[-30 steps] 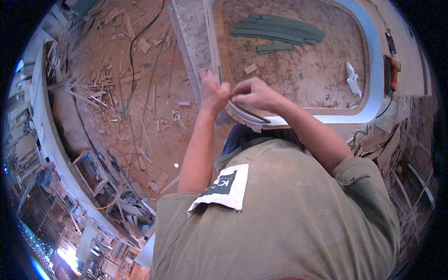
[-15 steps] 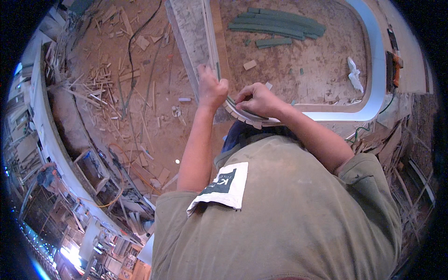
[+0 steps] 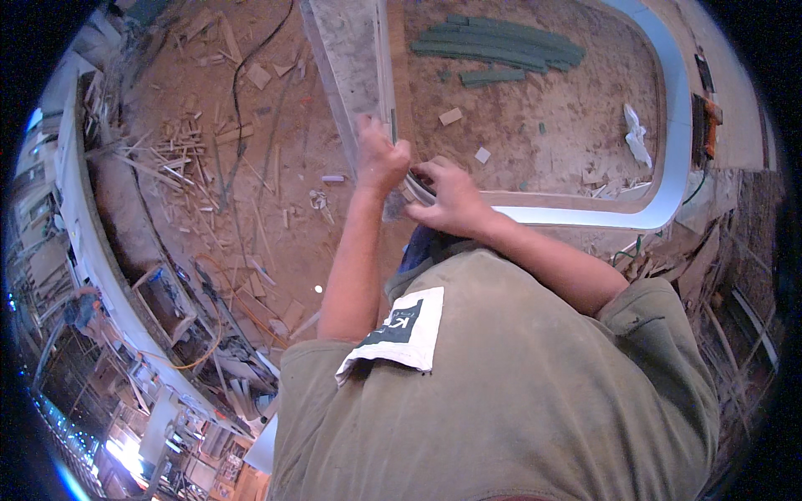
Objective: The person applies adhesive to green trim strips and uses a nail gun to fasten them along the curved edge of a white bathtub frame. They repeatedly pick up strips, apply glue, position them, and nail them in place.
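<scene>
A large frame [image 3: 576, 217] with rounded corners and a pale blue-white inner band lies in front of me. At its near left corner, my left hand [image 3: 383, 159] is closed around the upright edge, with a thin dark green strip [image 3: 393, 125] showing just beyond the fingers. Beside it, my right hand [image 3: 449, 199] clasps the curved corner, the thumb on the near side and the fingers on the inner side. My palm and fingers hide much of that bend. Farther off, a bundle of green strips [image 3: 501, 46] lies inside the frame.
Wood scraps [image 3: 175, 159] and a black cable [image 3: 237, 100] litter the floor at left. A wood block [image 3: 450, 116], a white square [image 3: 482, 155] and a crumpled white cloth [image 3: 637, 138] lie within the frame. An orange-and-black tool [image 3: 710, 129] rests along its right side.
My right hand has shifted slightly toward me and gone from pinching at the corner's inner side to clasping round the bend. My left hand has stayed nearly in place.
</scene>
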